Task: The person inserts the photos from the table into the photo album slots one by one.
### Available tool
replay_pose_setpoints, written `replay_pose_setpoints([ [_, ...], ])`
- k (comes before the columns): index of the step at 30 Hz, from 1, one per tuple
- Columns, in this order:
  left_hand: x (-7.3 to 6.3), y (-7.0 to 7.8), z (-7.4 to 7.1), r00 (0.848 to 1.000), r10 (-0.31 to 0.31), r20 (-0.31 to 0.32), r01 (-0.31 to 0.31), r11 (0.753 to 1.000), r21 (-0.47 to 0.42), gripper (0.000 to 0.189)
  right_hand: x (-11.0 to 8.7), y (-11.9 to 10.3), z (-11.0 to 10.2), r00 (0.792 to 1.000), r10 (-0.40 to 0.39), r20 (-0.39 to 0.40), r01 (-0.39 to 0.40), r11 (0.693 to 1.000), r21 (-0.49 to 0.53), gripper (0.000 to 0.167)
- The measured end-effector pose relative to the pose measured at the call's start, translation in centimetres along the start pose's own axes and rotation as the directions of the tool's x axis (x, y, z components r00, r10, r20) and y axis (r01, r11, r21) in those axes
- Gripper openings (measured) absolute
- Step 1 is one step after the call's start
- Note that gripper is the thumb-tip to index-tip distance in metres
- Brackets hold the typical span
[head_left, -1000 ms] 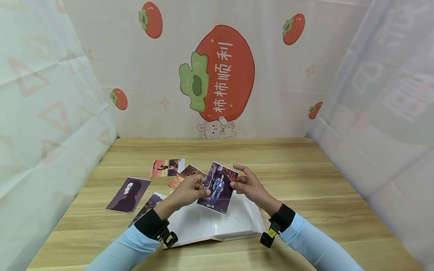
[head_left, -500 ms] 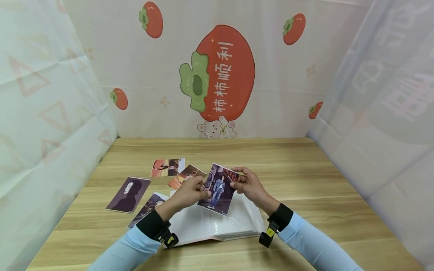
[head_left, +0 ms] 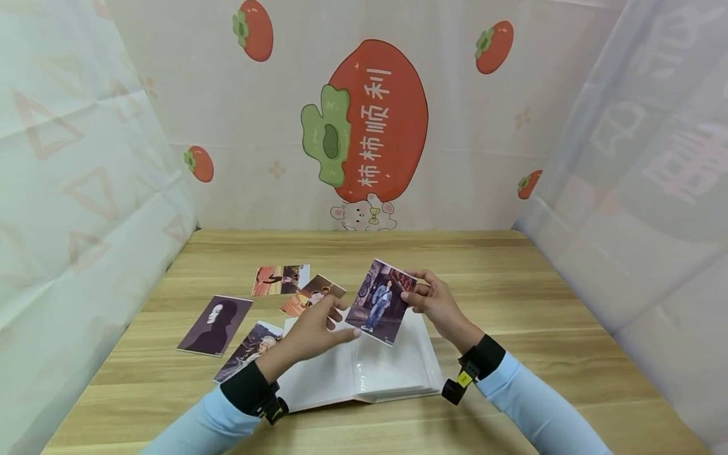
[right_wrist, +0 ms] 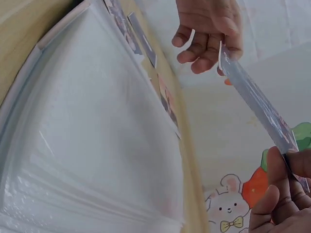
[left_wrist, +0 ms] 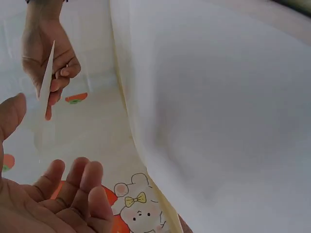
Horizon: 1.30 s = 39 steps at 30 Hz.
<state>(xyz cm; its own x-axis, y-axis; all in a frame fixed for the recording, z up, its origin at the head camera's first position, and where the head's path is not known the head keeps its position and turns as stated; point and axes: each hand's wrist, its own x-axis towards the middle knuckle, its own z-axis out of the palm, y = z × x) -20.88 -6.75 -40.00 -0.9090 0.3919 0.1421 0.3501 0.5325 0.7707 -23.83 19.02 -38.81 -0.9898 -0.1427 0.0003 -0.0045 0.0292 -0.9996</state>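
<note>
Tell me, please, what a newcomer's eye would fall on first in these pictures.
Probably the big red cartoon persimmon with white lettering, printed on the pale cloth backdrop behind the wood-grain table. Next, perhaps, the rectangular photo of a figure in blue, held in the right hand's grip above the open white-paged album. A dark purple rectangular photo with a white patch lies left of the album.

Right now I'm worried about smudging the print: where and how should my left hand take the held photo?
I'd pinch the thin photo by its left edge, coming from the left: that edge faces your left hand, while your right hand grips the right edge near the top.
</note>
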Motion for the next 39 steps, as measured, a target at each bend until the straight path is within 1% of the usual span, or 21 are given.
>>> replay_pose_setpoints([
  [2,-0.5,0.0,0.1,0.998,0.064,0.023,-0.066,0.993,0.097,0.055,0.3,-0.3,-0.4,1.0,-0.015,-0.014,0.015,1.0,-0.013,0.046],
  [3,-0.8,0.0,0.3,0.994,0.095,0.045,-0.1,0.984,0.146,0.056,0.5,-0.4,-0.6,0.999,-0.025,-0.022,0.024,1.0,-0.019,0.046],
  [4,-1.1,0.1,0.4,0.991,0.112,0.072,-0.124,0.974,0.188,0.057,0.7,-0.5,-0.7,0.999,-0.036,-0.03,0.036,0.999,-0.026,0.045],
  [6,-1.6,0.3,0.8,0.979,0.151,0.135,-0.182,0.949,0.259,0.06,1.3,-0.6,-1.1,0.997,-0.055,-0.053,0.053,0.998,-0.035,0.045],
  [8,-1.9,0.5,1.4,0.964,0.177,0.198,-0.235,0.916,0.326,0.063,1.9,-0.6,-1.5,0.994,-0.07,-0.083,0.066,0.997,-0.051,0.044],
  [11,-2.3,0.9,2.4,0.935,0.202,0.29,-0.314,0.851,0.42,0.07,2.8,-0.6,-2.0,0.987,-0.076,-0.141,0.067,0.996,-0.063,0.044],
  [14,-2.6,1.0,3.4,0.905,0.198,0.376,-0.374,0.791,0.484,0.073,3.8,-0.6,-2.4,0.979,-0.065,-0.195,0.051,0.996,-0.079,0.044],
  [15,-2.7,1.1,3.7,0.896,0.19,0.401,-0.385,0.781,0.491,0.073,4.1,-0.6,-2.5,0.976,-0.06,-0.211,0.043,0.995,-0.085,0.045],
  [17,-2.9,1.1,4.2,0.882,0.175,0.437,-0.397,0.774,0.493,0.069,4.6,-0.6,-2.7,0.97,-0.05,-0.239,0.026,0.995,-0.099,0.044],
  [19,-3.0,1.0,4.4,0.876,0.167,0.453,-0.403,0.77,0.494,0.066,4.9,-0.7,-2.9,0.965,-0.043,-0.258,0.014,0.994,-0.113,0.044],
  [21,-3.1,1.0,4.6,0.874,0.168,0.456,-0.407,0.767,0.496,0.063,5.2,-0.6,-3.1,0.962,-0.038,-0.27,0.005,0.993,-0.121,0.044],
  [24,-3.1,0.9,4.6,0.872,0.178,0.456,-0.418,0.755,0.505,0.059,5.5,-0.3,-3.3,0.96,-0.026,-0.28,-0.01,0.992,-0.124,0.044],
  [27,-3.1,0.9,4.6,0.87,0.18,0.459,-0.421,0.756,0.502,0.057,5.6,0.1,-3.4,0.961,-0.001,-0.278,-0.036,0.991,-0.129,0.043],
  [30,-3.2,0.9,4.5,0.868,0.189,0.459,-0.426,0.758,0.494,0.057,5.8,0.5,-3.4,0.966,0.02,-0.257,-0.057,0.989,-0.137,0.042],
  [33,-3.3,0.9,4.5,0.861,0.224,0.456,-0.45,0.754,0.479,0.054,5.9,0.9,-3.3,0.973,0.013,-0.23,-0.049,0.987,-0.152,0.042],
  [37,-3.4,0.7,4.5,0.848,0.281,0.45,-0.487,0.75,0.448,0.048,6.1,1.3,-3.2,0.98,-0.014,-0.2,-0.021,0.985,-0.173,0.041],
  [39,-3.4,0.6,4.6,0.844,0.298,0.447,-0.497,0.749,0.439,0.049,6.0,1.5,-3.1,0.982,-0.011,-0.186,-0.022,0.984,-0.177,0.04],
])
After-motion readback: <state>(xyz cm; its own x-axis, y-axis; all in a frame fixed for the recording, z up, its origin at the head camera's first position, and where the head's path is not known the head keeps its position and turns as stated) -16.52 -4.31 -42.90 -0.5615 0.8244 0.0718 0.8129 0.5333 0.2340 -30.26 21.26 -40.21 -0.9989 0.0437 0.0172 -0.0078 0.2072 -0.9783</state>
